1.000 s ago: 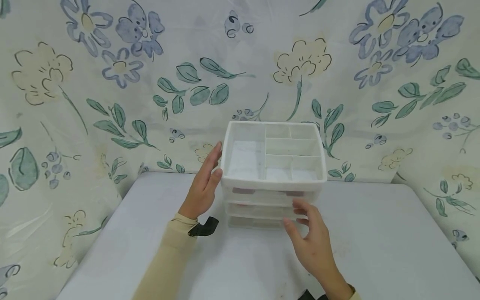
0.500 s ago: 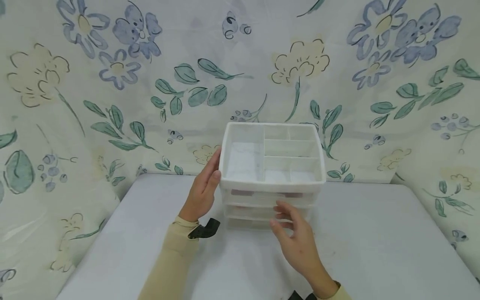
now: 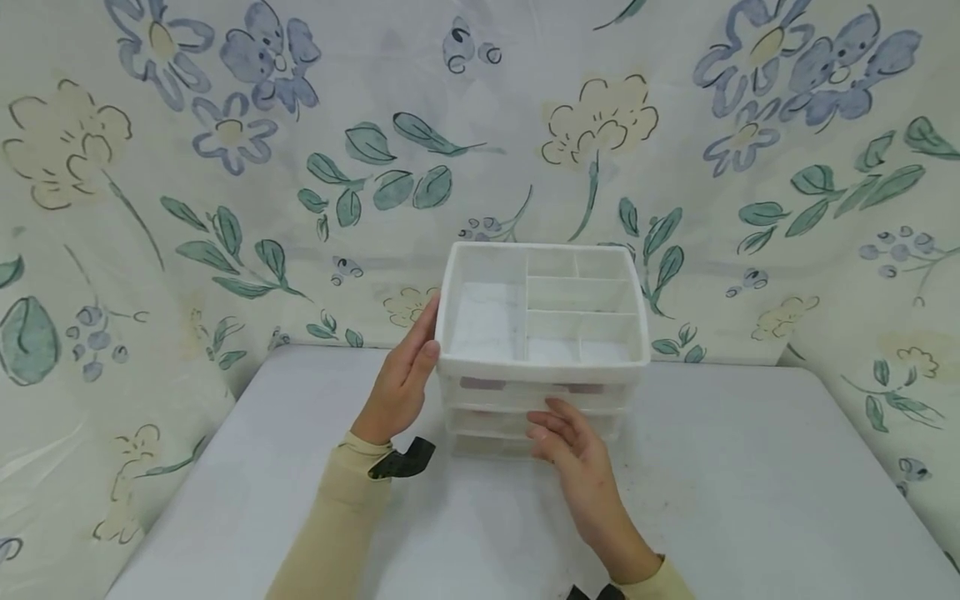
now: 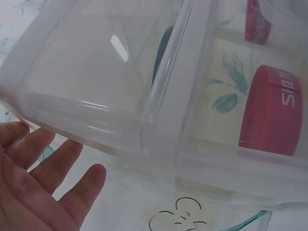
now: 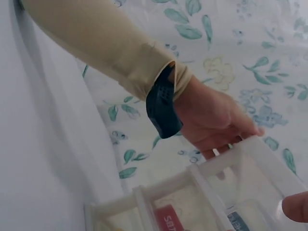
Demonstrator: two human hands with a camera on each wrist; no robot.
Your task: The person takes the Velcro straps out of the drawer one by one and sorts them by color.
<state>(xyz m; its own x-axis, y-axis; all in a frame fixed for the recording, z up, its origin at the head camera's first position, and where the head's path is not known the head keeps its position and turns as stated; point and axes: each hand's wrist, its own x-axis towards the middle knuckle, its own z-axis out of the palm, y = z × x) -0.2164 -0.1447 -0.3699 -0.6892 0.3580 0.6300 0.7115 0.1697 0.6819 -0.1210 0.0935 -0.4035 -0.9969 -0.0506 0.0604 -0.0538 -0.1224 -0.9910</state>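
A white plastic drawer organizer (image 3: 543, 367) stands on the table, its divided top tray above three translucent drawers. My left hand (image 3: 393, 392) lies along the organizer's left side with straight fingers; in the left wrist view its fingers (image 4: 72, 159) reach the lower edge of that side. My right hand (image 3: 581, 467) is before the drawer fronts, fingers loosely bent, fingertips overlapping the upper and middle drawers. Through the clear plastic, the left wrist view shows a red rounded item (image 4: 272, 113) with white lettering. A dark lettered item (image 5: 238, 221) sits in another drawer in the right wrist view.
The white table (image 3: 750, 483) extends around the organizer. A floral-printed sheet (image 3: 480, 108) hangs behind it and at both sides. A dark strap piece (image 5: 163, 103) sits on the left wrist, over the tan sleeve (image 5: 101, 43).
My right hand has moved left across the drawer fronts, its fingers drawing closer together. My left hand stays at the organizer's side. The head view has shifted slightly.
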